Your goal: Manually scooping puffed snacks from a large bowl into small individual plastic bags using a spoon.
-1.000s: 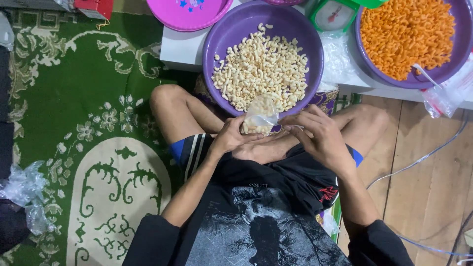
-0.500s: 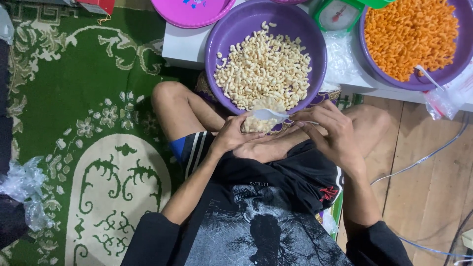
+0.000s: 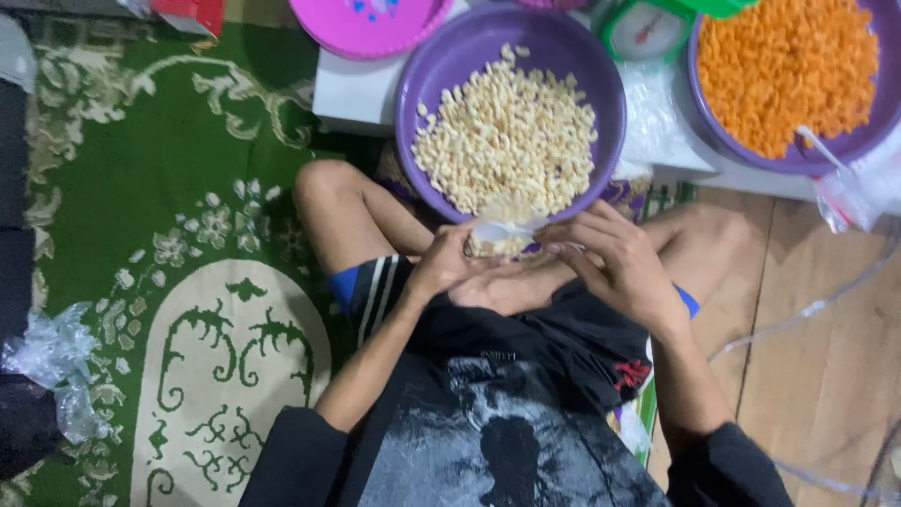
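Note:
I sit cross-legged on the floor. My left hand (image 3: 449, 266) and my right hand (image 3: 615, 265) meet over my lap. Between them they hold a small clear plastic bag of pale snacks (image 3: 500, 232), its top pinched by my fingertips. Just beyond the bag stands a purple bowl (image 3: 424, 75) heaped with pale puffed snacks (image 3: 507, 136). A second purple bowl (image 3: 715, 141) full of orange snacks (image 3: 788, 66) is at the upper right.
A low white table (image 3: 352, 94) carries the bowls, a pink plate (image 3: 361, 23) and a green kitchen scale (image 3: 646, 28). Clear plastic bags (image 3: 868, 183) lie at the right. A green patterned rug (image 3: 141, 188) covers the left floor, with crumpled plastic (image 3: 56, 361) on it. Wooden floor (image 3: 826, 357) is at the right.
The bag has sunk lower between my hands, and its top is now folded flat under my fingertips. My right hand has moved in closer to the left one.

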